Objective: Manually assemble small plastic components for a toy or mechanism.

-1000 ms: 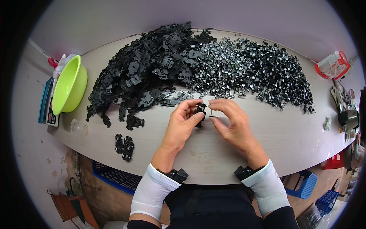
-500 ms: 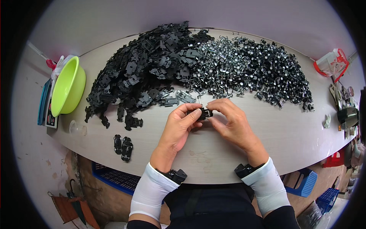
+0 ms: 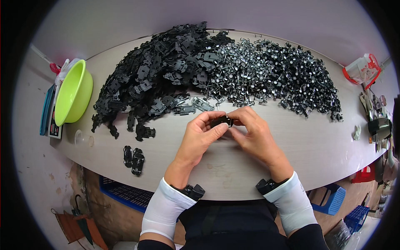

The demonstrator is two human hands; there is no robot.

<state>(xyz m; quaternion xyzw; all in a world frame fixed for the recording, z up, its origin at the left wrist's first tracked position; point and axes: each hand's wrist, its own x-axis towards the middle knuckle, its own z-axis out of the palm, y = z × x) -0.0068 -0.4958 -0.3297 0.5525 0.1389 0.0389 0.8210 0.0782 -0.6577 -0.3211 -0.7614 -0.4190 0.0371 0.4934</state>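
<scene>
Two finished pieces done, two big heaps of parts left on the table.
Both hands, left hand and right hand, pinch one small black plastic part between their fingertips at mid-frame, possibly pressing an axle in. Lower left lie two assembled black pieces on the pale woodgrain table; beyond, matte black chassis pile upper left, shiny wheel-and-axle pile upper right, green basin far left.
</scene>
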